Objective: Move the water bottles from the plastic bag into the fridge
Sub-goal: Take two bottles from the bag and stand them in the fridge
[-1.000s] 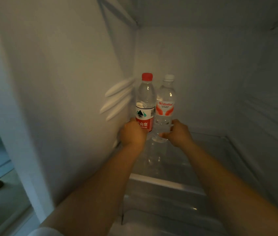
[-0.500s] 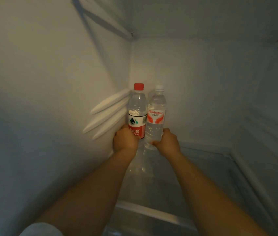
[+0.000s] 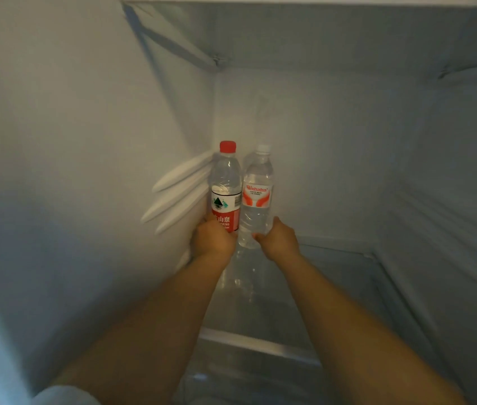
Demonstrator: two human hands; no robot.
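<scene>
Two clear water bottles stand upright side by side in the fridge's back left corner, on a glass shelf (image 3: pixel 333 287). The red-capped bottle (image 3: pixel 225 185) with a red label is on the left; my left hand (image 3: pixel 212 238) grips its lower part. The white-capped bottle (image 3: pixel 257 194) with an orange-and-white label is on the right; my right hand (image 3: pixel 278 239) grips its base. Both bottles touch or nearly touch each other. The plastic bag is out of view.
The fridge's left wall (image 3: pixel 85 171) carries three white raised ribs (image 3: pixel 178 194) right beside the red-capped bottle. The back wall (image 3: pixel 333 156) is just behind the bottles. The shelf extends to the right wall (image 3: pixel 450 214). A white shelf front edge (image 3: pixel 260 343) runs under my forearms.
Both hands have pushed the bottles deeper toward the back left corner, and my head has moved further into the fridge. The grips have not changed.
</scene>
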